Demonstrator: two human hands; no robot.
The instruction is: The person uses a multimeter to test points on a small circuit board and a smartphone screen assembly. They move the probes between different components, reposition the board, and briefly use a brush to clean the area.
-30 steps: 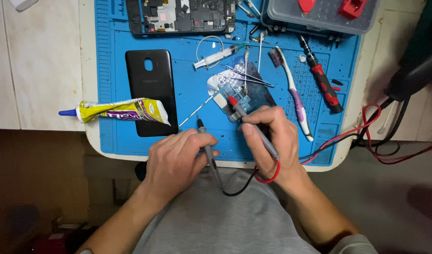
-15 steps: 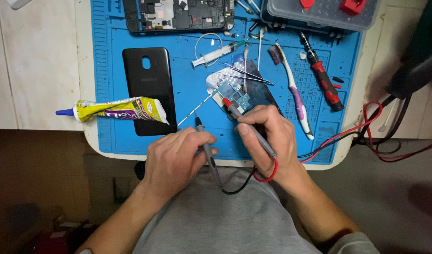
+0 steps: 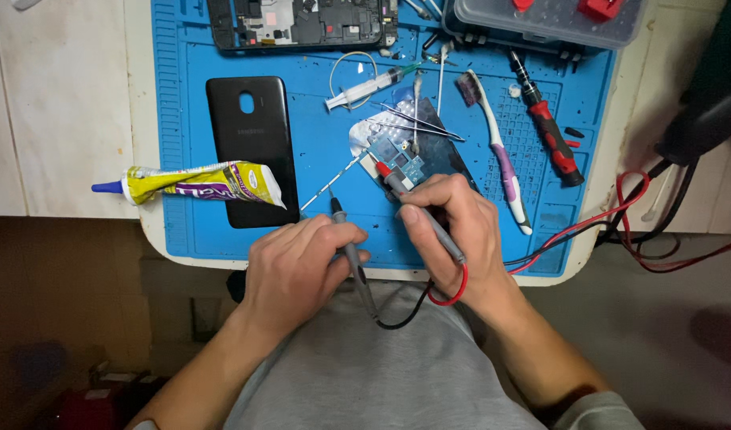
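My right hand (image 3: 453, 231) grips a grey test probe with a red tip (image 3: 391, 178), and the tip touches a small blue circuit board (image 3: 397, 158) lying on a dark phone part. My left hand (image 3: 298, 267) holds a second grey probe with a black tip (image 3: 339, 216), its point raised just left of the board and apart from it. Red and black leads (image 3: 429, 301) curl from the probes down over my lap. Everything lies on a blue work mat (image 3: 318, 135).
A black phone back cover (image 3: 248, 139) lies at the left with a yellow glue tube (image 3: 198, 183) across it. A syringe (image 3: 365, 86), tweezers (image 3: 417, 121), a toothbrush (image 3: 497, 147), a red-handled screwdriver (image 3: 547, 131), an opened phone (image 3: 298, 20) and a grey parts box (image 3: 549, 17) surround the board.
Both hands stay almost still with their probes. The view has shifted slightly, so the mat sits a little higher in the picture.
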